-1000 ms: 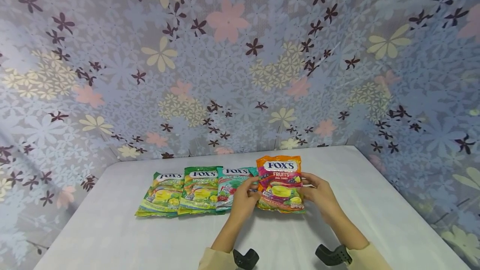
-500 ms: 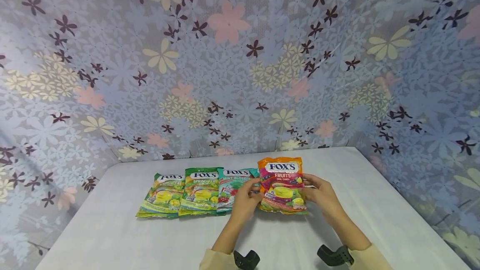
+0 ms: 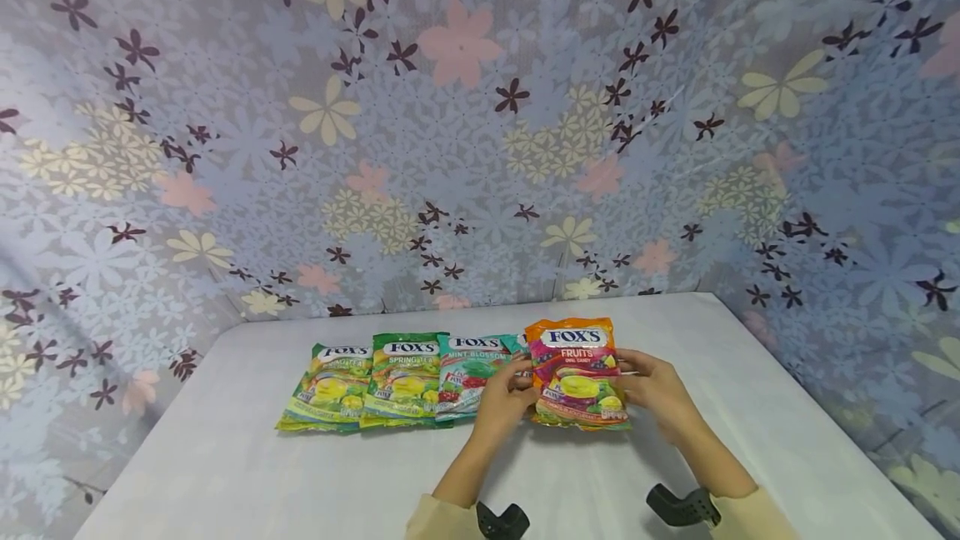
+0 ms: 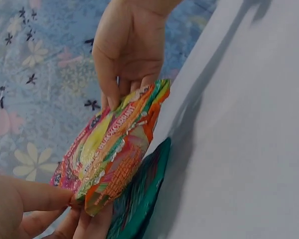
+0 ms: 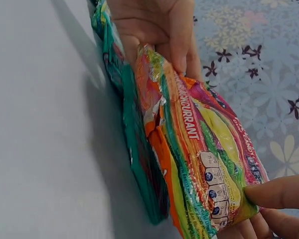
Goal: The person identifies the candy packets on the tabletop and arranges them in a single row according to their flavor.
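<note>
An orange FOX'S fruits candy bag [image 3: 577,373] is held by its two side edges just above the white table [image 3: 225,473]. My left hand [image 3: 508,397] pinches its left edge, thumb on the front [image 4: 45,196]. My right hand [image 3: 654,390] pinches its right edge [image 5: 269,199]. The bag [image 4: 112,149] [image 5: 204,149] partly overlaps a teal mint blossom bag [image 3: 471,373] lying flat beside it. Further left lie a green spring tea bag [image 3: 405,377] and a yellow-green bag [image 3: 330,386], all in one row.
Flower-patterned cloth [image 3: 480,123] hangs behind and to both sides of the table. The table's right edge [image 3: 810,407] runs close to the right-hand cloth. Black wrist mounts [image 3: 678,507] show at the bottom.
Both hands have carried the orange bag slightly to the right and a little lower; the other three bags stay put.
</note>
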The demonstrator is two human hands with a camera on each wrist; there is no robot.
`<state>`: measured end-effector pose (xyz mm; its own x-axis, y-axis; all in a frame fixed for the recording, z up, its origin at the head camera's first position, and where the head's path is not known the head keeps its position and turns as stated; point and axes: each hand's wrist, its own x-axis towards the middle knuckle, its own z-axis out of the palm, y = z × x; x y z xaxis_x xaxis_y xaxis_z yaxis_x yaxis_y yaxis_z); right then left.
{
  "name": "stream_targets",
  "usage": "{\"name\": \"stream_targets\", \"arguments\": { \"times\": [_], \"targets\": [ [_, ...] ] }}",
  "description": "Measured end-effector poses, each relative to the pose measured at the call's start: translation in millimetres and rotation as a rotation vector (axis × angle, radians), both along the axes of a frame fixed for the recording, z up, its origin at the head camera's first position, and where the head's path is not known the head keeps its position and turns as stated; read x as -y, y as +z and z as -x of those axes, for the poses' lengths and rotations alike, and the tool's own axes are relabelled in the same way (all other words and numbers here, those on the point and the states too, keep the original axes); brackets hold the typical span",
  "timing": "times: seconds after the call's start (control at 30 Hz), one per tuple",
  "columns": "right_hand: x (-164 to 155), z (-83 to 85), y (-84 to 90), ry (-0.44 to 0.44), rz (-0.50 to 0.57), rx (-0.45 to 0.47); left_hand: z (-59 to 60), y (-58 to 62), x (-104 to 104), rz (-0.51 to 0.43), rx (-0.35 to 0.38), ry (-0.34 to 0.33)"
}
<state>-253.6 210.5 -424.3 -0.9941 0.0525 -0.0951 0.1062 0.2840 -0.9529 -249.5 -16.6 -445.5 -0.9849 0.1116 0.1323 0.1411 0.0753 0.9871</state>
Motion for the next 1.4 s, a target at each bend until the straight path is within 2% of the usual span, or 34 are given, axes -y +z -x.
{"name": "stream_targets", "arguments": {
  "times": [0.23,0.4,0.5,0.77,1.03,1.23,1.4],
  "targets": [
    [-20,2.1,-2.2,-0.001,-0.018,0.017,3.9,1.4,-22,0.192,-0.055,0.064],
    [-33,8.2,-7.5,-0.012,-0.009,0.05,10.8,0.9,-39,0.297,-0.095,0.07],
    [-39,12.0,-11.5,-0.029,-0.012,0.07,14.5,-1.0,-48,0.341,-0.091,0.069],
    [-50,23.5,-15.1,-0.029,-0.024,0.066,20.8,-1.4,-63,0.497,-0.122,0.161],
    [-55,33.9,-17.0,-0.08,-0.056,0.108,25.8,2.4,-74,0.606,-0.191,0.184],
    [-58,40.5,-18.7,-0.083,-0.08,0.117,28.4,7.4,-79,0.676,-0.196,0.172],
    [-61,43.9,-19.2,-0.084,-0.109,0.121,30.0,6.9,-82,0.733,-0.188,0.162]
  ]
}}
